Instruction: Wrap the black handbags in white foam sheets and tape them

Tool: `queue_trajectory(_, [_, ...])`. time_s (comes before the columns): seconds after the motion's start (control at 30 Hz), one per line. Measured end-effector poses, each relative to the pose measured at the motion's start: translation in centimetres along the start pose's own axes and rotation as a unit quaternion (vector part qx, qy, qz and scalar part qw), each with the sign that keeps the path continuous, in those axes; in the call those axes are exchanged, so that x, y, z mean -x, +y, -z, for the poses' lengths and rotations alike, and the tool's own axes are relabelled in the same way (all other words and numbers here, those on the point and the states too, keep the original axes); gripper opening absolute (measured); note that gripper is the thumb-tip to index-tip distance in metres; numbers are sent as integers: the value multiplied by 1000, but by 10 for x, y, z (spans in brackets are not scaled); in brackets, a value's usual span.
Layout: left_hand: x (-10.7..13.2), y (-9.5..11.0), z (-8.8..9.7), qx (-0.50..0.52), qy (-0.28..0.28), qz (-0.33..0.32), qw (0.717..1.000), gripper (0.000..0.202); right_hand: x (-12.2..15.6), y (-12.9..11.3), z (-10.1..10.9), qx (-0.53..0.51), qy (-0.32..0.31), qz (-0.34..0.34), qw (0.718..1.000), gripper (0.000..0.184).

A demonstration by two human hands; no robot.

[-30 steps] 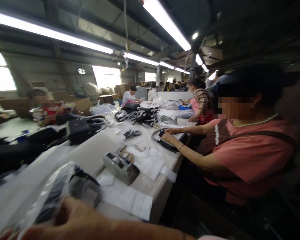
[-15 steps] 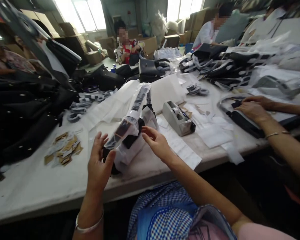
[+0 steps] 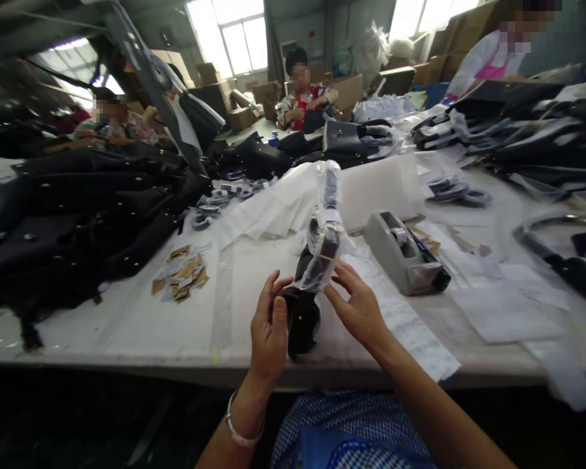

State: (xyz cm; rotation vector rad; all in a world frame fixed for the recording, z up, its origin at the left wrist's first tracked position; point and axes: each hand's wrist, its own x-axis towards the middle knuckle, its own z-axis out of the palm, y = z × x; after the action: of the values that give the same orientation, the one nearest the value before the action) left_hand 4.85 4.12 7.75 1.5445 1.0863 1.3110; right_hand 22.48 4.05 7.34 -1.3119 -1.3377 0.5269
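A black handbag (image 3: 303, 322) stands edge-on near the table's front. Its upright strap or handle (image 3: 329, 244) is wrapped in clear plastic with a white band round it. My left hand (image 3: 270, 329) is on the bag's left side, thumb up and fingers curled at its edge. From the right, my right hand (image 3: 359, 309) has its bent fingertips against the plastic-wrapped part. The bag sits between both hands; the far fingertips are partly hidden. Just right of it is a grey tape dispenser (image 3: 405, 254).
Brown tags (image 3: 181, 273) lie in a small pile on the white table (image 3: 176, 335). Black bags (image 3: 78, 215) are heaped at the left, wrapped ones (image 3: 532, 130) at the right. White sheets (image 3: 390, 185) lie behind. A co-worker (image 3: 300, 98) sits across the table.
My view has swung left, so the table appears further right. The bag has turned from a slant to more upright and edge-on. My hands have closed in on its sides.
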Motion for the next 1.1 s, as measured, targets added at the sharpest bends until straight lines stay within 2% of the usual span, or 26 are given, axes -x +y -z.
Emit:
queue_trajectory(0.07, [-10, -12, 19, 9, 7, 17, 1000, 46, 6, 1, 5, -6, 3, -8, 1000, 44])
queue_trajectory(0.13, [-26, -28, 43, -62, 31, 13, 998, 45, 14, 3, 10, -5, 16, -19, 1000, 41])
queue_trajectory(0.17, [-37, -37, 58, -131, 47, 4, 990, 44, 18, 3, 13, -1, 20, -26, 999, 40])
queue_trajectory(0.27, [-81, -61, 112, -229, 106, 8, 967, 38, 31, 5, 26, 26, 12, -45, 999, 35])
queue_trajectory(0.37, [-132, -78, 170, -323, 154, 31, 933, 34, 43, 6, 40, 71, 4, -66, 995, 35])
queue_trajectory(0.43, [-163, -88, 201, -385, 162, 52, 907, 30, 50, 7, 47, 103, 4, -79, 991, 38])
queue_trajectory(0.5, [-187, -98, 221, -437, 141, 66, 886, 26, 54, 8, 51, 130, 5, -87, 988, 41])
queue_trajectory(0.57, [-204, -109, 232, -481, 111, 78, 866, 27, 55, 8, 51, 150, 5, -88, 985, 42])
queue_trajectory(0.7, [-224, -126, 238, -537, 62, 106, 834, 28, 53, 6, 45, 172, 12, -61, 983, 37])
queue_trajectory(0.87, [-233, -141, 241, -560, 56, 170, 809, 29, 53, 2, 39, 169, -1, -25, 985, 30])
queue_trajectory(1.0, [-234, -145, 241, -548, 73, 207, 807, 30, 57, -1, 39, 153, -22, -18, 988, 27])
queue_trajectory(1.1, [-237, -137, 244, -527, 98, 199, 820, 31, 60, -3, 42, 149, -26, -15, 988, 26])
